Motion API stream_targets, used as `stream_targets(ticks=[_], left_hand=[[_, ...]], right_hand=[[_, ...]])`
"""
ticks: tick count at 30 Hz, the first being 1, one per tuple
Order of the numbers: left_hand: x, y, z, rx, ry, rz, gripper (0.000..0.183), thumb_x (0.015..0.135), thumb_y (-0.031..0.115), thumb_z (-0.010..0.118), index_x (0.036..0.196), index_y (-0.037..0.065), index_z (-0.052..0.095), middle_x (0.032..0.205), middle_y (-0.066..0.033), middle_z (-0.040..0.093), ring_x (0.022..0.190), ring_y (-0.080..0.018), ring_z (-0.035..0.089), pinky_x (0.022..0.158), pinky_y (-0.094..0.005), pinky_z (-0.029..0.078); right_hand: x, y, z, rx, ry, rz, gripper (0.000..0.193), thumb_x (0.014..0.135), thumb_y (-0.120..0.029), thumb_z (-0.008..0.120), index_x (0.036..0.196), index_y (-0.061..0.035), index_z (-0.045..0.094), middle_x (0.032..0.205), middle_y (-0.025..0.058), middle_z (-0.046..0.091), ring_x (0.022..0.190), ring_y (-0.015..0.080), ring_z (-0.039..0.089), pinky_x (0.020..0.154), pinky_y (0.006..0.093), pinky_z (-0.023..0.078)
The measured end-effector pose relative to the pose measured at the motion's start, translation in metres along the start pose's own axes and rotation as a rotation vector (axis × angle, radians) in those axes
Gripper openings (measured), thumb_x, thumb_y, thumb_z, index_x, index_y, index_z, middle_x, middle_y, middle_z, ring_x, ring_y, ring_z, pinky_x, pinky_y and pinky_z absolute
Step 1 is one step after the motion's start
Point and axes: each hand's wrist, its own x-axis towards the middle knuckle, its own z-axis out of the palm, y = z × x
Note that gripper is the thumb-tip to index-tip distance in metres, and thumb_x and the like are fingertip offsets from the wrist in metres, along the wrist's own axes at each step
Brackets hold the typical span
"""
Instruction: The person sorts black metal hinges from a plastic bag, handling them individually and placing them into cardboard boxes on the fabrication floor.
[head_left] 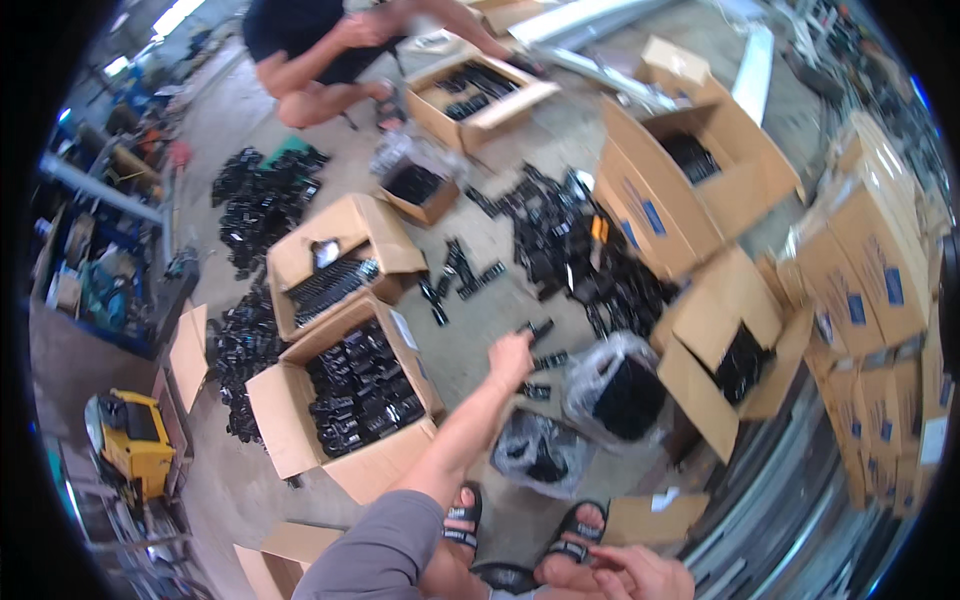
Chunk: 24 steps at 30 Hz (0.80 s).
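My left hand point(512, 357) reaches out over the concrete floor, its fingers closed on a small black slotted part point(538, 328). Two similar black parts point(549, 360) lie just below it. My right hand point(640, 574) is low in the picture by my leg, loosely bent, and I see nothing in it. Right of my left hand stands a clear plastic bag point(600, 370) with black pieces point(628, 398) in it. A second bag-lined container point(541, 455) with black contents sits nearer my feet. Several more black parts point(460, 268) lie farther off.
Open cardboard boxes of black parts stand at left point(435, 385) and right point(715, 290). A large black heap point(570, 235) spreads beyond my left hand. Another person point(310, 60) sits at the far left. Metal bars point(780, 540) lie at lower right, and a yellow machine point(135, 450) stands left.
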Motion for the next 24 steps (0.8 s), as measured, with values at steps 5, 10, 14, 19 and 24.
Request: stream_targets(ticks=[5, 10, 14, 19, 24], left_hand=[[0.009, 0.004, 0.002, 0.025, -0.105, -0.006, 0.019, 0.080, 0.014, 0.067, 0.099, 0.014, 0.072, 0.094, -0.0184, 0.071, 0.092, -0.0355, 0.071, 0.078, -0.0486, 0.057], [0.011, 0.008, -0.025, -0.228, -0.246, -0.299, 0.034, 0.081, 0.015, 0.063, 0.112, 0.021, 0.074, 0.112, -0.0147, 0.072, 0.104, -0.0355, 0.069, 0.091, -0.0459, 0.055], [0.003, -0.006, -0.060, -0.232, -0.252, -0.126, 0.034, 0.079, 0.029, 0.066, 0.105, 0.009, 0.073, 0.112, -0.0210, 0.070, 0.106, -0.0363, 0.067, 0.089, -0.0482, 0.053], [-0.027, 0.092, -0.145, -0.778, -0.314, 0.030, 0.018, 0.084, 0.018, 0.058, 0.088, 0.004, 0.069, 0.082, -0.0130, 0.067, 0.075, -0.0262, 0.066, 0.064, -0.0389, 0.051], [-0.139, 0.151, -0.227, -1.234, -0.394, 0.019, 0.017, 0.092, 0.015, 0.056, 0.091, 0.003, 0.067, 0.077, -0.0048, 0.064, 0.064, -0.0160, 0.062, 0.052, -0.0309, 0.049]], right_hand=[[-0.027, 0.026, 0.009, 0.008, 0.010, -0.017, 0.024, 0.092, -0.013, 0.067, 0.116, -0.0076, 0.068, 0.100, 0.0132, 0.071, 0.090, 0.0252, 0.071, 0.077, 0.0339, 0.054], [-0.035, 0.049, 0.031, 0.087, 0.023, -0.129, 0.029, 0.092, -0.012, 0.067, 0.120, -0.0039, 0.067, 0.105, 0.0133, 0.072, 0.093, 0.0219, 0.071, 0.084, 0.0315, 0.054], [-0.035, 0.060, 0.035, 0.043, -0.187, -0.275, 0.036, 0.094, -0.014, 0.066, 0.128, -0.0043, 0.062, 0.109, 0.0117, 0.070, 0.102, 0.0224, 0.067, 0.093, 0.0318, 0.051], [-0.039, 0.019, 0.035, -0.021, -0.077, -0.042, 0.030, 0.096, -0.021, 0.065, 0.122, -0.0050, 0.068, 0.116, 0.0183, 0.070, 0.106, 0.0309, 0.066, 0.097, 0.0369, 0.049], [-0.044, 0.014, 0.023, 0.315, 0.111, 0.086, 0.033, 0.101, -0.021, 0.058, 0.129, -0.0028, 0.060, 0.099, 0.0146, 0.069, 0.088, 0.0183, 0.064, 0.075, 0.0314, 0.052]])
